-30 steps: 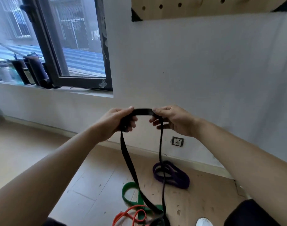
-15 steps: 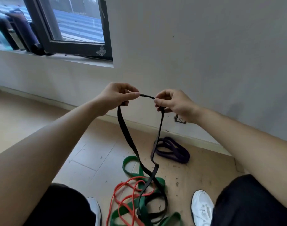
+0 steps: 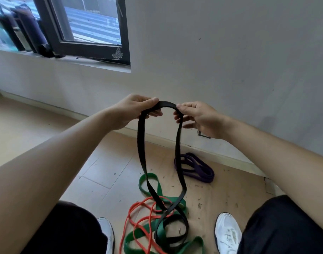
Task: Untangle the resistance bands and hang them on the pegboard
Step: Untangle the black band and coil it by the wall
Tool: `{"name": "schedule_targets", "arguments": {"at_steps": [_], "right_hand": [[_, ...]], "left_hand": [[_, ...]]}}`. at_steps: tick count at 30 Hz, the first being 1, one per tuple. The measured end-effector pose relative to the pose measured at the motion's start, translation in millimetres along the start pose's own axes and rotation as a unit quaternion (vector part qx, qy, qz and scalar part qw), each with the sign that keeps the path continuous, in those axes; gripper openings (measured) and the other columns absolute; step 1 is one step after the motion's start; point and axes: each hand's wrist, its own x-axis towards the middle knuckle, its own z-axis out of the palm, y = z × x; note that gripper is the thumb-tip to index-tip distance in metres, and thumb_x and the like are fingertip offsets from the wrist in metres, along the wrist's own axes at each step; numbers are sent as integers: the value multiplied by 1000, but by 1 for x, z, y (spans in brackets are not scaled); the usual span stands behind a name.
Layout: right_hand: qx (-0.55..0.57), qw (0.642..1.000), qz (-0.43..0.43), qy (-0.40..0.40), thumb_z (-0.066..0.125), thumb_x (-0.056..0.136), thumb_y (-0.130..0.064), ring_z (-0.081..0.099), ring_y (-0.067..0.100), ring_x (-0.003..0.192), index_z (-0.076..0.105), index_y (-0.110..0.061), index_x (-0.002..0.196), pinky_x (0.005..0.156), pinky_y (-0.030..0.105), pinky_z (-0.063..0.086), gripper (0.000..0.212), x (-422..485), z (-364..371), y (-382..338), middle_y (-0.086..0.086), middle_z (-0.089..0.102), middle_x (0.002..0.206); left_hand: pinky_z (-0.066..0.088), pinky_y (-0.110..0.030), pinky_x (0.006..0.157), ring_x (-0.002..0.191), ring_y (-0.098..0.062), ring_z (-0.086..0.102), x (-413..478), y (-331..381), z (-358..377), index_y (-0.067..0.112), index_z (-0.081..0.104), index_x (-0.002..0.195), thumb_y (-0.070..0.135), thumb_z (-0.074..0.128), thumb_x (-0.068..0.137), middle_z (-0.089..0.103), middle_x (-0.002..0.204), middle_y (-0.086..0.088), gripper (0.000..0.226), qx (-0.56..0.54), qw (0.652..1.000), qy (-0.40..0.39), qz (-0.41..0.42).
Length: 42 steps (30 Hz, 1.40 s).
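STEP: untangling | HANDS: left hand (image 3: 137,109) and right hand (image 3: 197,118) each pinch the top of the black band (image 3: 141,143) | BAND: loop hangs to the floor (image 3: 102,171), lower end crossed with green band (image 3: 132,241) and orange band (image 3: 141,202) (purple band (image 3: 203,174) lies apart, far right) | NEXT: likely lift and work the black band free of the pile.

Green band (image 3: 134,235) and orange band (image 3: 131,213) off the bottom edge; wall socket (image 3: 204,136) half behind right hand (image 3: 199,116).

Floor (image 3: 105,173) carries green band (image 3: 149,182), red band (image 3: 131,215), purple band (image 3: 199,167).
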Motion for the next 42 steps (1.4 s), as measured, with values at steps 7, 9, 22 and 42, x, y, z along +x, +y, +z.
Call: {"name": "schedule_targets", "arguments": {"at_steps": [7, 9, 22, 42], "right_hand": [[-53, 996, -59, 35, 74, 91, -19, 69, 25, 98, 71, -7, 111, 88, 38, 54, 23, -4, 7, -6, 17, 73, 106], [-8, 996, -67, 59, 71, 93, -14, 70, 23, 95, 70, -2, 112, 88, 39, 58, 22, -4, 7, -6, 16, 72, 103], [211, 955, -169, 118, 63, 95, -5, 69, 25, 88, 67, -1, 105, 85, 41, 61, 11, -9, -10, -33, 14, 66, 95], [207, 969, -22, 134, 52, 96, 12, 71, 25, 77, 61, -4, 112, 74, 36, 62, 25, -5, -57, 6, 14, 63, 95]], "left_hand": [[51, -38, 99, 100, -18, 66, 0, 6, 4, 11, 72, 109, 46, 65, 95, 69, 100, -1, 38, -68, 998, -9, -3], [52, -39, 101, 99, -18, 65, 1, 1, 4, 13, 71, 103, 41, 74, 86, 67, 96, -1, 33, -63, 998, -25, 7], [53, -40, 103, 111, -19, 70, 1, -1, 52, 19, 62, 123, 25, 70, 93, 75, 116, -4, 32, -15, 994, -104, 9], [58, -35, 80, 63, -12, 63, 14, 10, 21, 12, 68, 100, 16, 68, 97, 61, 81, 0, 5, -134, 967, 187, 106]]}}
